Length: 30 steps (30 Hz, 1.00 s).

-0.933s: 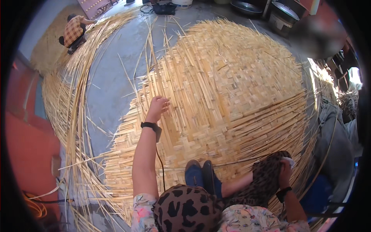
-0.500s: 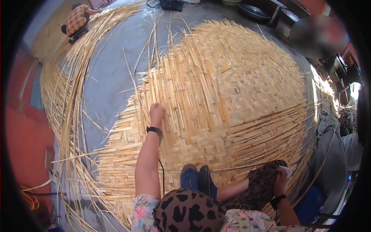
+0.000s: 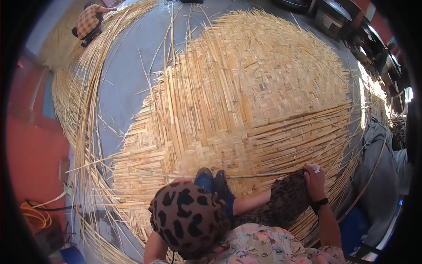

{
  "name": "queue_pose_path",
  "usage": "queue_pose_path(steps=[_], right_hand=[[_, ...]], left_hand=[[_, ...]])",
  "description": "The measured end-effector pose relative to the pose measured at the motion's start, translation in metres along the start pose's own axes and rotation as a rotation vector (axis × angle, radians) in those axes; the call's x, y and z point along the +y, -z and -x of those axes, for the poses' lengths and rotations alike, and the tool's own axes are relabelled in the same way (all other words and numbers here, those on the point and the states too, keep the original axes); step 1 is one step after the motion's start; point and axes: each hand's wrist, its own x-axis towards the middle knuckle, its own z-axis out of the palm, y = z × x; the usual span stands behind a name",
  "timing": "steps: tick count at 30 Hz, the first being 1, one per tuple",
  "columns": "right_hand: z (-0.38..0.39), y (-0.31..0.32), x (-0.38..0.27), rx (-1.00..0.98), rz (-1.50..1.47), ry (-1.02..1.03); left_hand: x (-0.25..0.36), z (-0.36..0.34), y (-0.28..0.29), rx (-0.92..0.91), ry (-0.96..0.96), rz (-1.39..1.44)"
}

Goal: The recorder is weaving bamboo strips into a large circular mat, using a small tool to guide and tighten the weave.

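Observation:
A large woven mat (image 3: 206,114) of split, straw-coloured cane spreads under my feet. Its strips are woven in a herringbone pattern, with loose lengths lying over the left and lower right parts. My left hand (image 3: 182,180) is low at the mat beside my shoes, mostly hidden behind my knee in patterned cloth (image 3: 187,215), so its fingers do not show. My right hand (image 3: 315,181), a dark band on its wrist, is curled at my other knee, against the dark spotted cloth (image 3: 290,193). A small white thing (image 3: 317,169) shows at its fingers; its kind is unclear.
Long loose cane strips (image 3: 90,101) lie in a heap along the left. Another person (image 3: 88,22) in a checked shirt crouches at the far left. Metal pots (image 3: 332,17) stand at the far right. A coiled orange cord (image 3: 37,218) lies at lower left, near a red wall (image 3: 37,154).
My left hand has drawn back from the middle of the mat toward my feet, behind my knee. My right hand stays at the other knee. The view has tilted and shifted.

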Motion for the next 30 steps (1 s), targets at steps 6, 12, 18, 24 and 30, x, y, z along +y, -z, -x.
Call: queue_pose_path(steps=[6,12,18,24,30], right_hand=[[-0.022,0.006,0.014,-0.153,0.017,0.135],[-0.003,0.010,0.014,0.049,-0.048,0.155],[0.012,0.005,0.056,0.037,-0.705,-0.105],[0.035,-0.028,0.186,0.145,-0.057,-0.211],[0.056,-0.075,0.213,0.193,-0.229,-0.225]], left_hand=[[0.017,0.053,-0.038,-0.064,0.160,0.155],[0.009,0.130,-0.036,0.115,0.211,0.267],[0.006,0.172,-0.025,0.244,0.247,0.361],[-0.005,0.164,-0.020,0.316,0.339,0.473],[-0.016,0.081,-0.024,0.343,0.473,0.620]])
